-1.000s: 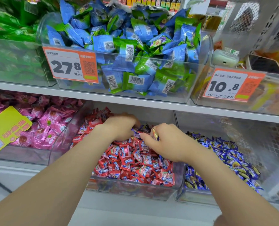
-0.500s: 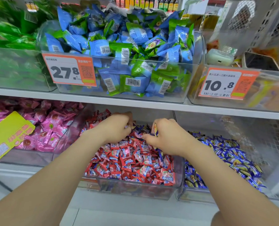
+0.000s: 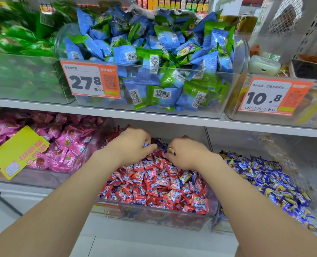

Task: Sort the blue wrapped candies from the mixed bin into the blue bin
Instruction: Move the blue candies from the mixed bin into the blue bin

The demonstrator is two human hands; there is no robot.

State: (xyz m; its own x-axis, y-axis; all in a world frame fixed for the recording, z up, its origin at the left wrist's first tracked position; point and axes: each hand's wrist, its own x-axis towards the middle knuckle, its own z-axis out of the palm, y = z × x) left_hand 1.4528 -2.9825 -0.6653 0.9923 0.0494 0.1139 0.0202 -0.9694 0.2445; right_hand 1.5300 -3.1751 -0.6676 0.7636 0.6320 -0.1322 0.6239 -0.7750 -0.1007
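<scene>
The left hand (image 3: 133,145) had its fingers curled down at the back of the mixed bin (image 3: 154,217), pinching a blue candy (image 3: 146,145), and the red candies (image 3: 154,186) lay so close that one could get grabbed too by mistake. The right hand (image 3: 185,154) was curled around a blue-and-gold candy (image 3: 171,150), and such a small grip could let it fall back into the red pile. The blue bin (image 3: 214,226) sat just beside on the right, not reached yet.
</scene>
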